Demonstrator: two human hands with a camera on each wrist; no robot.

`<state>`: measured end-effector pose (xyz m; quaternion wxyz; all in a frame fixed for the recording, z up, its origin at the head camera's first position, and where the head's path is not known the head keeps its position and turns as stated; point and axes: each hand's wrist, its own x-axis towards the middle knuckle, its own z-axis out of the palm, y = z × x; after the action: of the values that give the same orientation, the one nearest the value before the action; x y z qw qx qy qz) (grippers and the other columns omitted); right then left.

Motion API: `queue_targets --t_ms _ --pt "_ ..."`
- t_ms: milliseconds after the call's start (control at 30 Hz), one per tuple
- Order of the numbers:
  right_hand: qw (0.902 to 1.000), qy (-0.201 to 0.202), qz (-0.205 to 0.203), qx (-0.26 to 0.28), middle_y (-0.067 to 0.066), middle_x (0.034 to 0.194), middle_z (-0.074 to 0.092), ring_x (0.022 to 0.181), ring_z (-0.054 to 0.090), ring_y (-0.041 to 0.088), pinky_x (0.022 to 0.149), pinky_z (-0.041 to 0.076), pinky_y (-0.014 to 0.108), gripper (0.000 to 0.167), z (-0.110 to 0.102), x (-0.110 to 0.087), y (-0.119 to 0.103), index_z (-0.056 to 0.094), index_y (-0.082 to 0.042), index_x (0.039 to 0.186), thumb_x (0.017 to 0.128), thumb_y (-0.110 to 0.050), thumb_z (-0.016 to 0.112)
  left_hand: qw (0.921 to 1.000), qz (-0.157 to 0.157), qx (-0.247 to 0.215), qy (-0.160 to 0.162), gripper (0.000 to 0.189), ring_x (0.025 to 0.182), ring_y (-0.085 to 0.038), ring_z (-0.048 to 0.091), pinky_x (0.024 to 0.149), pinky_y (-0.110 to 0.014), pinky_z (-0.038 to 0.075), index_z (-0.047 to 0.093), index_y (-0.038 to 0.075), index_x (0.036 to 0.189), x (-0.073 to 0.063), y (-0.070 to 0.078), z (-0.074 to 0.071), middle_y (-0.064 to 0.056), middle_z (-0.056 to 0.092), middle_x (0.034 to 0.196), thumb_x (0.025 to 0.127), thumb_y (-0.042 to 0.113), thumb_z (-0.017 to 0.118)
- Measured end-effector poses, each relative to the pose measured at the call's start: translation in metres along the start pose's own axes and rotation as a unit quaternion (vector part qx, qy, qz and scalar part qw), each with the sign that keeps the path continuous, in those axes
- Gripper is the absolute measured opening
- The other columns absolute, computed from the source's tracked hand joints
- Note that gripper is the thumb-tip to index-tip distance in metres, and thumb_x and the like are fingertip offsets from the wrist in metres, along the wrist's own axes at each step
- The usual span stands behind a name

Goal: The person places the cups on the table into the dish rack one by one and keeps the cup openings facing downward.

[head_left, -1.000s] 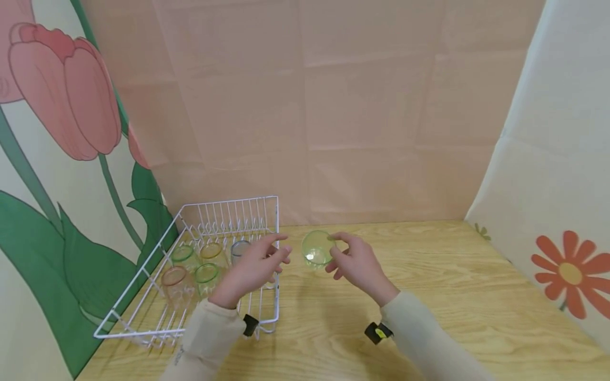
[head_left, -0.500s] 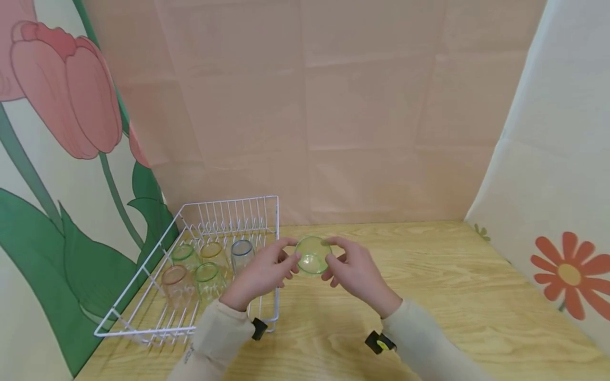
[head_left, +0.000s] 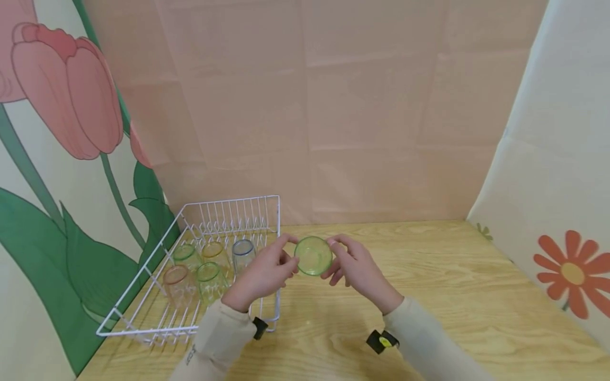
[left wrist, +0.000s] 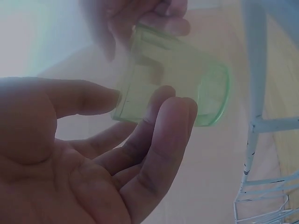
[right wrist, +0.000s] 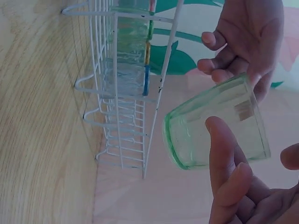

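A light green drinking glass is held up over the table between both hands, its round end toward the head camera. My left hand grips its left side, thumb and index finger at the edge. In the left wrist view, the left thumb lies at the rim and the other fingers curl along the wall. From the right, my right hand holds the same glass with bent fingers. The right wrist view shows right fingers against the clear wall, the thumb tip near the rim.
Left of the hands, a white wire dish rack holds several glasses: a pink-rimmed glass, green-rimmed ones, a yellow-rimmed glass and a blue-rimmed glass. The wooden table meets a pink cloth backdrop.
My left hand has moved right, off the rack's side, and taken hold of the glass that my right hand alone held. The glass has shifted slightly left and tilted.
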<state>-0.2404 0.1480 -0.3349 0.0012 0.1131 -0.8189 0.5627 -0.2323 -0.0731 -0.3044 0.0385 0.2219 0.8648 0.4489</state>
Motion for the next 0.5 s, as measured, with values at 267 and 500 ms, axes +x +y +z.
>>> queue_targets --t_ms 267,500 --pt "0.9985 -0.012 0.032 0.042 0.014 0.07 0.072 0.058 0.069 0.027 0.044 0.042 0.028 0.05 -0.0036 0.0041 0.0005 0.052 -0.005 0.133 0.106 -0.047 0.042 0.9991 0.015 0.039 -0.001 0.039 0.062 -0.015 0.06 0.056 -0.031 0.051 0.048 0.014 0.134 -0.0004 0.0031 0.0009 -0.003 0.067 0.08 0.097 0.008 0.056" --pt "0.997 -0.034 0.048 0.05 0.014 0.071 0.072 0.058 0.07 0.025 0.044 0.041 0.027 0.058 -0.0061 0.0057 0.0037 0.049 -0.001 0.134 0.105 -0.05 0.043 0.9975 0.032 0.062 -0.009 0.036 0.066 -0.017 0.062 0.057 -0.031 0.051 0.047 0.016 0.132 -0.0022 0.0046 0.0023 -0.003 0.068 0.084 0.099 0.005 0.054"
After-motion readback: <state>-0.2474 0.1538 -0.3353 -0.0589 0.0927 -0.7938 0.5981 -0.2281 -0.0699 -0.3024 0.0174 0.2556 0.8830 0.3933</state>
